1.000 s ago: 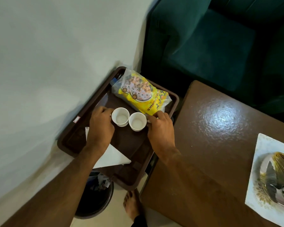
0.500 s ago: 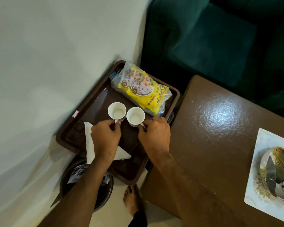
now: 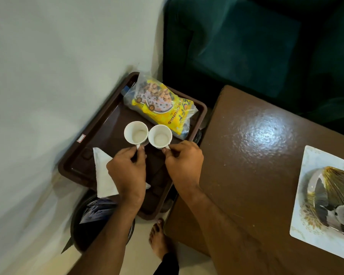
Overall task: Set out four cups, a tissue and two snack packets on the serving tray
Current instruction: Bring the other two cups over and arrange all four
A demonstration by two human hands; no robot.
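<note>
Resting against the white wall, the brown plastic serving tray (image 3: 91,153) is carrying a yellow snack packet (image 3: 163,108), a white folded tissue (image 3: 103,175) and two white cups (image 3: 136,133), whose handles the left hand (image 3: 127,171) and right hand (image 3: 184,163) are pinching, now drawn nearer the near rim; bare tray floor is remaining leftward.

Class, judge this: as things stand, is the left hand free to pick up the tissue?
Probably not yet: the left hand pinches a cup handle and hovers over the tissue; it must let go first.
</note>
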